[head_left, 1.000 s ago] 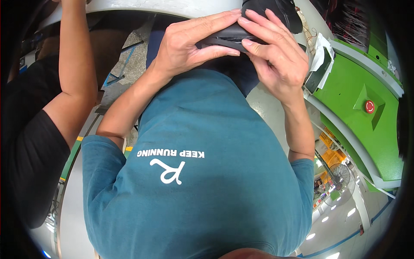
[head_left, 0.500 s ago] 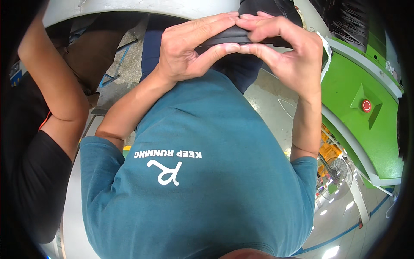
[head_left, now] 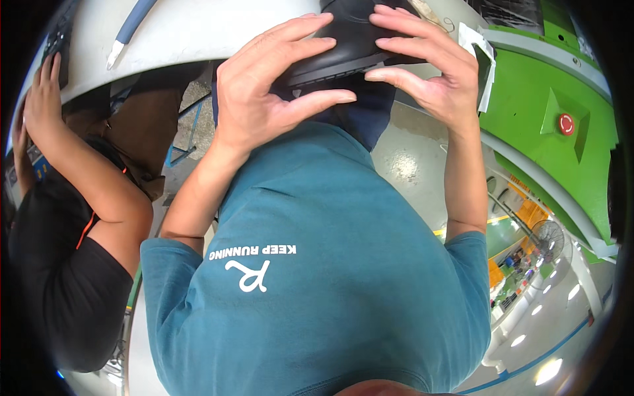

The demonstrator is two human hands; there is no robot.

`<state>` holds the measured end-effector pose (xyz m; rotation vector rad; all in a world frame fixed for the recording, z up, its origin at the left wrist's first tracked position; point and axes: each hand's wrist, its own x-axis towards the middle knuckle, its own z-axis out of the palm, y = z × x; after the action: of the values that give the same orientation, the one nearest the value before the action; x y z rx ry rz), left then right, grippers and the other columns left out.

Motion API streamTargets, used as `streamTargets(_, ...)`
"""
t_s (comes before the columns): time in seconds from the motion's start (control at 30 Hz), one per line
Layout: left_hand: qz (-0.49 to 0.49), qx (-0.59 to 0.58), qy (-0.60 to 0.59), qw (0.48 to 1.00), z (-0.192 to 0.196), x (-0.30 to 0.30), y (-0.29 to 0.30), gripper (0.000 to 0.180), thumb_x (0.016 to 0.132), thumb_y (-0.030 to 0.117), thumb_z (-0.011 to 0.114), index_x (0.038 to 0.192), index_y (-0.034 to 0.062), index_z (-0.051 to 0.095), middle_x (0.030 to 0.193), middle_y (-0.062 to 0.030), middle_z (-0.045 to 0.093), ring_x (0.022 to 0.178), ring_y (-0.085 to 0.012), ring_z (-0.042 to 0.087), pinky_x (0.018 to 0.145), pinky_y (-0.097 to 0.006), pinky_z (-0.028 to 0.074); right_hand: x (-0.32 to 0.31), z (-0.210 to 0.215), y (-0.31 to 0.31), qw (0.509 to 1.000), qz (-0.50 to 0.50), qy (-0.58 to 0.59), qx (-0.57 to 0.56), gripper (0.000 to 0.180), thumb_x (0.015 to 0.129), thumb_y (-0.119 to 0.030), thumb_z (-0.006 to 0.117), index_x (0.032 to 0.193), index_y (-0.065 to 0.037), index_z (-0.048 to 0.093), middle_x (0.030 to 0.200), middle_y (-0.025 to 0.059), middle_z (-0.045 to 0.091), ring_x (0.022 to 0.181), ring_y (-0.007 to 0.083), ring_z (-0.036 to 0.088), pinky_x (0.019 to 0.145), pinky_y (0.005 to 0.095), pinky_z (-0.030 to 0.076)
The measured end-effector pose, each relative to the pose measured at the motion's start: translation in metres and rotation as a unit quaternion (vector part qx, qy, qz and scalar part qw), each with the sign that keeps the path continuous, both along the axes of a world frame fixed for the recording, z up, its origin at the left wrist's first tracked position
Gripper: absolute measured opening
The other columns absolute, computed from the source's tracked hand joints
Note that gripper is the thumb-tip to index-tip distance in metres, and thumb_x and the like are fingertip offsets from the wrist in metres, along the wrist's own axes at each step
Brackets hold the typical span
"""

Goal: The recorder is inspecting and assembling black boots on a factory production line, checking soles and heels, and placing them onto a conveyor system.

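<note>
A black shoe point(head_left: 347, 56) with a ridged sole edge lies at the top of the view, at the near edge of the white table. My left hand point(head_left: 264, 86) is on its left side, fingers stretched out and thumb apart, fingertips over or close to the black surface. From the other side, my right hand point(head_left: 432, 66) reaches in with spread fingers, its tips at the shoe's right part. A gap shows between the two hands. Whether the fingertips press on the shoe, I cannot tell. Part of the shoe is cut off by the upper edge of the picture.
On the white table point(head_left: 198, 30) lies a blue-handled tool point(head_left: 132, 30) with a pale tip. A co-worker's hand point(head_left: 43, 99) touches a black item point(head_left: 61, 46) at left. At right stands a green machine point(head_left: 528, 92) with a red button point(head_left: 566, 124); beyond it, a fan point(head_left: 547, 244).
My hands were closed together around the black thing, thumbs touching; now they have parted and the fingers are spread. More of the shoe and the table shows. The co-worker's arm has lowered.
</note>
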<state>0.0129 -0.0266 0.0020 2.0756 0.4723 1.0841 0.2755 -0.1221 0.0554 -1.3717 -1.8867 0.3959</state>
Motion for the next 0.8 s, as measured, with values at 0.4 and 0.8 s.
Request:
streamTargets(0.4, 0.024, 0.037, -0.072, 0.996, -0.020, 0.030, 0.000, 0.042, 0.069, 0.011, 0.105, 0.097, -0.0010, 0.076, 0.114, -0.0229, 0.084, 0.113, -0.0351, 0.083, 0.097, -0.040, 0.066, 0.018, 0.022, 0.020, 0.991, -0.023, 0.093, -0.091, 0.040, 0.077, -0.017, 0.100, 0.106, -0.003, 0.078, 0.118, 0.0122, 0.082, 0.114, 0.0312, 0.079, 0.101, 0.0432, 0.062)
streamTargets(0.8, -0.033, 0.044, -0.084, 0.995, -0.013, 0.022, 0.009, 0.045, 0.078, 0.010, 0.097, 0.115, -0.0031, 0.074, 0.124, -0.0281, 0.081, 0.118, -0.0441, 0.079, 0.106, -0.049, 0.062, 0.046, 0.001, 0.035, 0.882, -0.129, 0.378, -0.250, 0.050, 0.101, -0.021, 0.085, 0.142, 0.003, 0.069, 0.115, 0.0074, 0.078, 0.101, 0.0128, 0.072, 0.090, 0.0294, 0.059)
